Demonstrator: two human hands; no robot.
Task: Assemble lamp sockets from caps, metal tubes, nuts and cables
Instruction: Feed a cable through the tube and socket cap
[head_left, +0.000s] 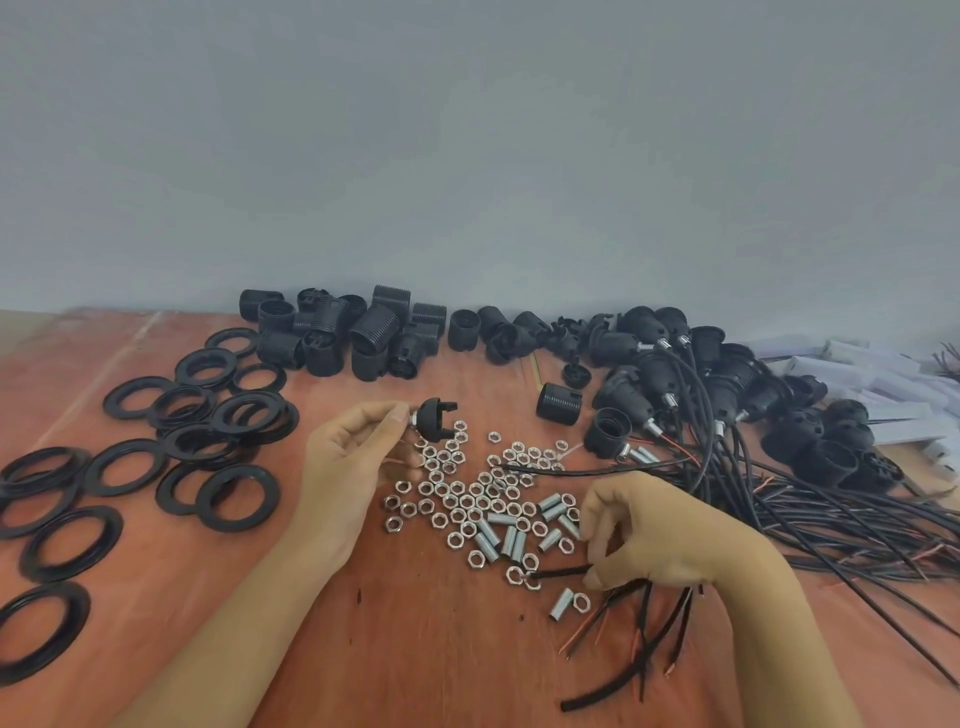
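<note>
— Where's your left hand (358, 457)?
— Out ahead, palm turned inward. My thumb and forefinger pinch a cap (434, 418) at their tips, and the other fingers curl loosely beneath.
— And the right hand (654, 535)?
— Nearer me, knuckles up, fingers curled down around a cable (563, 572) that pokes out just past my fingertips. Both forearms are bare and angle inward.

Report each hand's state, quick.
Left hand: pinches a domed black plastic cap.
Right hand: grips a thin black cable.
</note>
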